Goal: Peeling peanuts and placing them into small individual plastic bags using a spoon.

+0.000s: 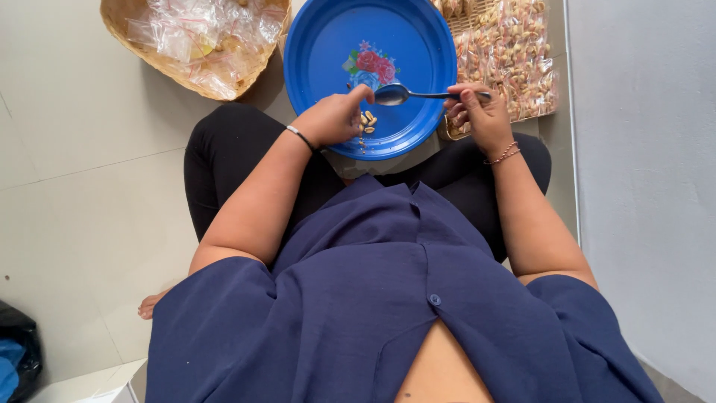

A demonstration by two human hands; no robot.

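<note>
Closest in, the person sits cross-legged on the tiled floor (pixel 82 172) in a dark blue shirt (pixel 358 298), with a black bag (pixel 16 351) off at the lower left edge. Both forearms reach forward over the knees to the blue tray (pixel 328 45) resting against the lap.

The left hand (pixel 332 119), black band at the wrist, is curled palm-down. Its fingertips are bunched right at a small scatter of nuts (pixel 367 122) on the near part of the tray, and the thumb points up toward the spoon. Whether that grip has actually pinched a nut, I cannot tell; the knuckles hide it.

The right hand (pixel 481 112), bead bracelet at the wrist, has its grip clenched on the handle of a metal spoon (pixel 406 95). It holds the spoon level, bowl pointing left, just above the nuts and touching or nearly touching the left thumb.

The step in hand looks like working those few loose nuts at the spoon. Getting them onto the bowl would call for a steady, level spoon and a fine pinch.

Farther out, a woven basket (pixel 119 26) of clear plastic bags sits at the upper left. Filled packets of nuts (pixel 514 52) lie at the upper right.
</note>
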